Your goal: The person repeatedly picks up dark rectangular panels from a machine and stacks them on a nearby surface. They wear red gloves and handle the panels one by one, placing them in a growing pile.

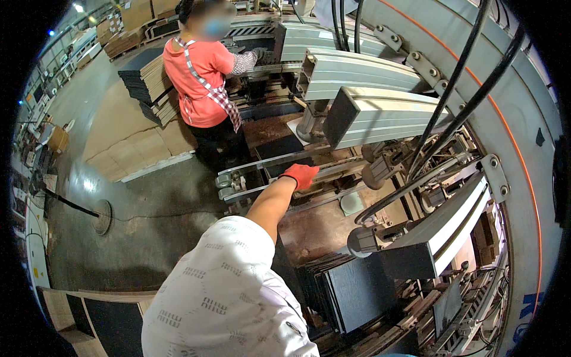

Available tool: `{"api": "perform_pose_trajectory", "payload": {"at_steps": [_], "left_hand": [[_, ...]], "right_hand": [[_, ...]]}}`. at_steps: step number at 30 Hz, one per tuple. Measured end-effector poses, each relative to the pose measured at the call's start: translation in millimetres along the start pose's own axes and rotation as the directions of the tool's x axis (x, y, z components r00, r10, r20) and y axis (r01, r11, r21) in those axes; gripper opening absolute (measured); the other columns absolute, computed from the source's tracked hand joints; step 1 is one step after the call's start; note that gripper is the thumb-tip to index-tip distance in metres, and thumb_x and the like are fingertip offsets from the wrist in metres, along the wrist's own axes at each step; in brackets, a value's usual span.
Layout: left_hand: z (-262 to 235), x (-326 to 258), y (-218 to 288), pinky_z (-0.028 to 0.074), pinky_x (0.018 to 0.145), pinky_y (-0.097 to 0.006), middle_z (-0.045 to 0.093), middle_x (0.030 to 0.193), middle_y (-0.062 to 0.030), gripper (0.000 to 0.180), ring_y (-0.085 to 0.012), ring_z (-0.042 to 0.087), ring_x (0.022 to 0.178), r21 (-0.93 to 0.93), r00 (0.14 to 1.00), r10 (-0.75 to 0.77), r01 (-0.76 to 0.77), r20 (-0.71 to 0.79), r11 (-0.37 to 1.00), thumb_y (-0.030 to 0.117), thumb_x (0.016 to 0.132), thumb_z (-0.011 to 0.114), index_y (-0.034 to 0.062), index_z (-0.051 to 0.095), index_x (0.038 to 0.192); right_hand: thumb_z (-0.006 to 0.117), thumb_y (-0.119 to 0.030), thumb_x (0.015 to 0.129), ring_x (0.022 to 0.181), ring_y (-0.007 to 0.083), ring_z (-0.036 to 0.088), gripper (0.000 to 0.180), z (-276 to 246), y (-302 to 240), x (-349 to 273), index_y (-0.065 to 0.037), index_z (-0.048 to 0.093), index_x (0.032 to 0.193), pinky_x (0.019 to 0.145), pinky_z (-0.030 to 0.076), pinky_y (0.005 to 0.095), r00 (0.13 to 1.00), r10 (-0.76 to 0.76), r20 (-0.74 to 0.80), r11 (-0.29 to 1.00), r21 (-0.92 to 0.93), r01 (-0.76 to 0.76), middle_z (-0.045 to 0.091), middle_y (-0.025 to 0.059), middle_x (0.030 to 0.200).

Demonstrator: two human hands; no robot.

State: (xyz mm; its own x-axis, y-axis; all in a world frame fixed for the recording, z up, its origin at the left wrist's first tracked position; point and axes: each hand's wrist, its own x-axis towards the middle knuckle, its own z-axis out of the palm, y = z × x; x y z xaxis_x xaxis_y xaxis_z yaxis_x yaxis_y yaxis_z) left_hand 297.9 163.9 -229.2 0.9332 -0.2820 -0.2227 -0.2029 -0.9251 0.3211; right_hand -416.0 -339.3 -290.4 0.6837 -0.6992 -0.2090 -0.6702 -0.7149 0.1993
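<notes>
My left hand (pixel 300 176), in a red glove, reaches over the metal rails of a machine. It is at the edge of a dark piece (pixel 290 164), seemingly a panel, lying along the rail (pixel 262 174). Most of its fingers are turned away from view, so whether they grip the piece is unclear. My right hand is out of the picture. Nearer to me, a stack of dark panels (pixel 360 291) leans on the machine, below and right of my outstretched arm.
Grey metal beams (pixel 386 113) and black cables (pixel 464 89) hang over the machine at right. Beyond the rails, a co-worker in a coral shirt (pixel 199 83) works beside stacked boards (pixel 151 83). A round-based stand (pixel 102 217) occupies the floor at left; a wooden frame (pixel 113 324) sits lower left.
</notes>
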Motion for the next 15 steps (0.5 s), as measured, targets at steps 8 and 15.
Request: {"api": "perform_pose_trajectory", "payload": {"at_steps": [8, 15], "left_hand": [[3, 0, 5, 0.055, 0.089, -0.054, 0.069, 0.121, -0.0221, 0.048, -0.0417, 0.067, 0.112, -0.009, 0.999, 0.029, -0.030, -0.044, 1.000, 0.018, 0.093, 0.065, 0.0069, 0.053, 0.138], [15, 5, -11, 0.056, 0.086, -0.055, 0.071, 0.117, -0.0225, 0.045, -0.0420, 0.068, 0.109, -0.016, 0.995, 0.019, -0.021, -0.095, 1.000, 0.017, 0.093, 0.065, 0.0067, 0.053, 0.135]], "right_hand": [[0.072, -0.047, 0.082, 0.084, 0.0404, 0.069, 0.038, -2, 8, 2, -0.012, 0.065, 0.096, 0.070, 0.054, 0.0516, 1.000, -0.005, 0.000, 1.000, -0.023, 0.005, 0.071, 0.0179, 0.088], [0.073, -0.047, 0.082, 0.085, 0.0404, 0.069, 0.038, -3, 14, 13, -0.012, 0.065, 0.097, 0.070, 0.054, 0.0517, 0.999, -0.035, -0.003, 0.999, -0.037, 0.034, 0.071, 0.0177, 0.089]]}}
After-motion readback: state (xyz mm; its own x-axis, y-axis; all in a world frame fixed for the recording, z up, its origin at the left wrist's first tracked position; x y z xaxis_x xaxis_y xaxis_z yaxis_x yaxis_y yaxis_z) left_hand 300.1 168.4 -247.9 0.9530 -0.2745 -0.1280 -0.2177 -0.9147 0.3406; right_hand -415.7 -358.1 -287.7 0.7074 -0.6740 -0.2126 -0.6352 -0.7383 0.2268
